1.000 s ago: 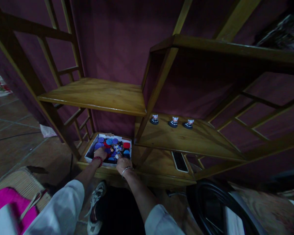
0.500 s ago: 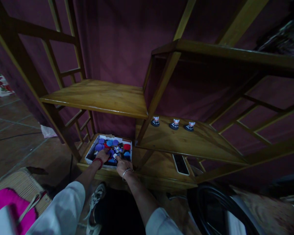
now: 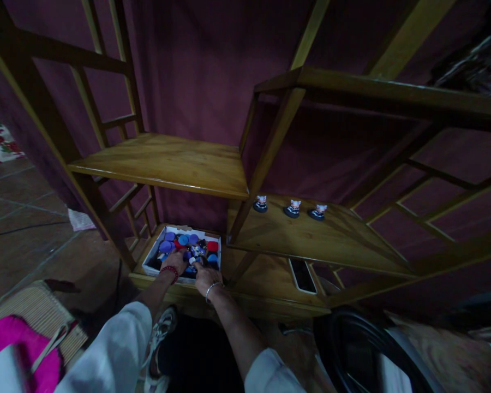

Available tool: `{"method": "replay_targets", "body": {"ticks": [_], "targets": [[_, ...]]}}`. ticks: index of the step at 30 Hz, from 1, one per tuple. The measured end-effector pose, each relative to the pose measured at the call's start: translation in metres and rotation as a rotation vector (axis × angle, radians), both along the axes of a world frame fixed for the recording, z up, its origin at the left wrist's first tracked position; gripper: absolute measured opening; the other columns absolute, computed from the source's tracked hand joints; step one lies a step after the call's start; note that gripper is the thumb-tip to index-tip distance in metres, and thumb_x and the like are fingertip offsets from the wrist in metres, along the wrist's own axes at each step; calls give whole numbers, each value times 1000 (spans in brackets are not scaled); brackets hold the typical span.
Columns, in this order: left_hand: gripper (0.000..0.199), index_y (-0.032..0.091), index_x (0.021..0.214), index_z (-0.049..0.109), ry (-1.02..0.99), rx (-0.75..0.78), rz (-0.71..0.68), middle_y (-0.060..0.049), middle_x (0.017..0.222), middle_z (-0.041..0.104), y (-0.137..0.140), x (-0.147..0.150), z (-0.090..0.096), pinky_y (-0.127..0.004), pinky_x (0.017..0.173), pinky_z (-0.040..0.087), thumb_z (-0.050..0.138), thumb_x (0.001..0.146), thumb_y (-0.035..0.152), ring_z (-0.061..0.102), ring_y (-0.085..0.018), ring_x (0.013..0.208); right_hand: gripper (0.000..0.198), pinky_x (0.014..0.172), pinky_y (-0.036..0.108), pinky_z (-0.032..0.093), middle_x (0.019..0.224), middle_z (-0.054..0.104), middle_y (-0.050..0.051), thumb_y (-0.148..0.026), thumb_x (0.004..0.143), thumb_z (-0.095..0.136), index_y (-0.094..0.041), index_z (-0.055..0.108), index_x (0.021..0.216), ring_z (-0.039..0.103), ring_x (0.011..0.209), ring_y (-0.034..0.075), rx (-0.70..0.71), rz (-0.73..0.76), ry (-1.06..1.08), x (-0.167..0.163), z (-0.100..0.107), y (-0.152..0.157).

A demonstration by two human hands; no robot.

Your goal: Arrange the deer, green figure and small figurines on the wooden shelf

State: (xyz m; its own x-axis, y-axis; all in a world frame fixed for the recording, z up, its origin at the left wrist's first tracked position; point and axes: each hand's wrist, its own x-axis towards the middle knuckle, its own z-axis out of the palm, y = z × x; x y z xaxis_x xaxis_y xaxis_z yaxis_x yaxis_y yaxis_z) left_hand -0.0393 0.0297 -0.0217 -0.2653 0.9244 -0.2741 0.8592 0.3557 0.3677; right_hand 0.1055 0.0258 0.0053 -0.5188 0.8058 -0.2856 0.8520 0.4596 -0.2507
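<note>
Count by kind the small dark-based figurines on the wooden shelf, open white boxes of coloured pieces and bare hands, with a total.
Small dark-based figurines: 3
Open white box of coloured pieces: 1
Bare hands: 2 (left hand, right hand)
Total: 6

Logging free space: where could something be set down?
Bare wood: left shelf above the box; right shelf in front of three figurines; bottom board left of the white-edged rectangle. Crowded: the box, full of colored pieces, plus left hand and right hand.

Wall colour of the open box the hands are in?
White: the open rectangular box has white walls, clearest in the head view.
</note>
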Motion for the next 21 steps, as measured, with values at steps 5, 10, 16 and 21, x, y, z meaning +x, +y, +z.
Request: {"method": "replay_targets", "body": {"ticks": [5,10,16,21], "targets": [[45,21,113,43,12,-4,31,-12,114,50,0,0,-1,-33,79,40,48,71,38,53,-23,99,47,74,31,42,98,64,3,-16,76,38,-33,41,120,59,90,19,-11,14,4,0,-1,1],[45,21,115,40,16,38,26,-10,115,50,-4,0,-3,-30,81,39,45,73,34,52,-22,101,41,72,27,42,96,64,3,-16,76,40,-29,47,114,59,90,18,-29,-3,62,-1,-3,3],[40,23,117,38,-18,117,-4,-7,117,52,-10,0,-1,-28,81,38,39,78,34,52,-19,100,37,74,24,41,99,63,2,-17,78,40,-28,48,113,58,92,16,-18,-56,147,0,-5,3],[40,26,117,38,-56,137,-45,-3,114,55,-13,0,2,-26,81,39,39,79,39,52,-17,101,40,72,25,42,98,64,3,-20,80,38,-25,42,119,59,91,17,9,-87,170,-2,-12,7]]}}
